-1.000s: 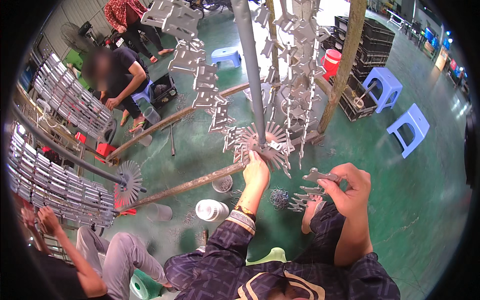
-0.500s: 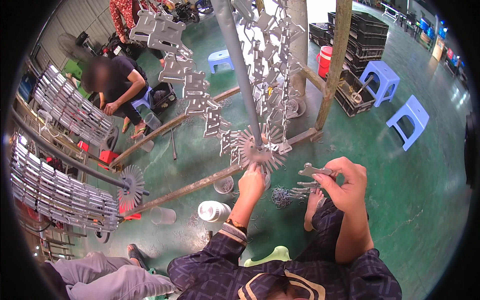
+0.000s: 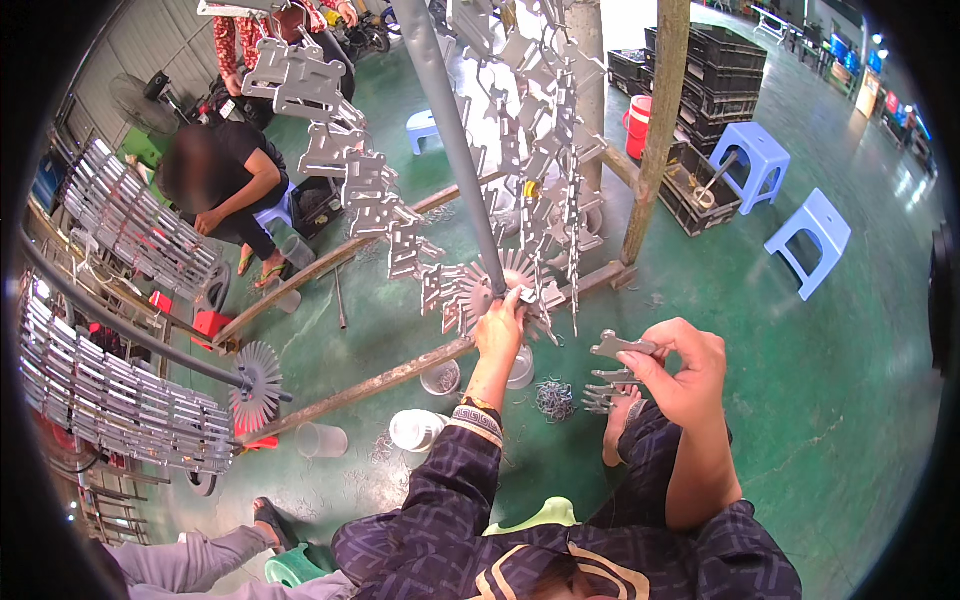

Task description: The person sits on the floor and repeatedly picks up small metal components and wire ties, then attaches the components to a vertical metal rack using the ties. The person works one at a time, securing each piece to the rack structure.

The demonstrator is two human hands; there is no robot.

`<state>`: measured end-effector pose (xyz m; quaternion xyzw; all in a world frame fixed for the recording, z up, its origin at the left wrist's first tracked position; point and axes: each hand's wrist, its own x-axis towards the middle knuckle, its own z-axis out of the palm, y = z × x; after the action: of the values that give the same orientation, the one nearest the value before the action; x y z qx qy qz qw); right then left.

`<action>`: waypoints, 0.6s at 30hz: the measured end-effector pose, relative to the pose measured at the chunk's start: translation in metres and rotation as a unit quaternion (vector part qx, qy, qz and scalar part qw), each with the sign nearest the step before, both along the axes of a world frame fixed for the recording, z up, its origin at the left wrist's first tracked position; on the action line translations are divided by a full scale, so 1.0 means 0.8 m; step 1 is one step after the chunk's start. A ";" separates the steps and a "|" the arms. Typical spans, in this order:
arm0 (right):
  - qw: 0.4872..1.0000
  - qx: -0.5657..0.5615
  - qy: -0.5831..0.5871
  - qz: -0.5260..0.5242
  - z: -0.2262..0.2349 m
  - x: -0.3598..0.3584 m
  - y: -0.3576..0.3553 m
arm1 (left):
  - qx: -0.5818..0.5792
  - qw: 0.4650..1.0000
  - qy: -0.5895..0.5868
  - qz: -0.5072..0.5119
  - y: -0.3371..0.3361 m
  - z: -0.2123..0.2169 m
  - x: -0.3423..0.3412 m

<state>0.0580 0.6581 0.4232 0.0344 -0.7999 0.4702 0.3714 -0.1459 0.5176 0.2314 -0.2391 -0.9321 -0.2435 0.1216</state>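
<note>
My right hand (image 3: 688,375), fingers closed, holds a flat grey metal bracket (image 3: 618,345) by one end; more metal brackets fan out below it, partly covered by my fingers. My left hand (image 3: 497,335) reaches up to the slotted metal disc (image 3: 462,296) on a grey pole (image 3: 452,125). Its fingers are bent together by the hub, next to a small shiny piece; what they grip is mostly hidden. Chains of linked metal brackets (image 3: 372,185) hang down to the disc's left side, and more hanging brackets (image 3: 530,130) are behind the pole.
A pile of small metal hooks (image 3: 555,400) lies on the green floor, near a white tub (image 3: 416,430) and a clear cup (image 3: 320,441). Rusty frame bars (image 3: 400,378) cross ahead. Blue stools (image 3: 815,240) and black crates (image 3: 725,75) stand right. A co-worker (image 3: 240,185) sits at left.
My left hand has moved slightly up and left, from the disc's lower edge to beside its hub. The hanging brackets have swung a little. My right hand keeps its bracket.
</note>
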 end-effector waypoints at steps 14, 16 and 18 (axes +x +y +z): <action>0.998 0.018 -0.046 0.030 -0.002 -0.002 0.000 | 0.261 0.964 -0.035 -0.045 -0.050 0.067 0.067; 0.998 0.013 -0.037 0.043 -0.004 -0.004 0.001 | 0.368 0.906 -0.198 -0.062 -0.060 0.093 0.088; 0.997 -0.020 -0.045 0.067 -0.005 -0.005 -0.003 | 0.414 0.870 -0.242 -0.116 -0.067 0.135 0.106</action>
<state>0.0543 0.6558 0.4191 0.0590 -0.8022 0.5109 0.3033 -0.0615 0.4638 0.3395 -0.2068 -0.7118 -0.6694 -0.0489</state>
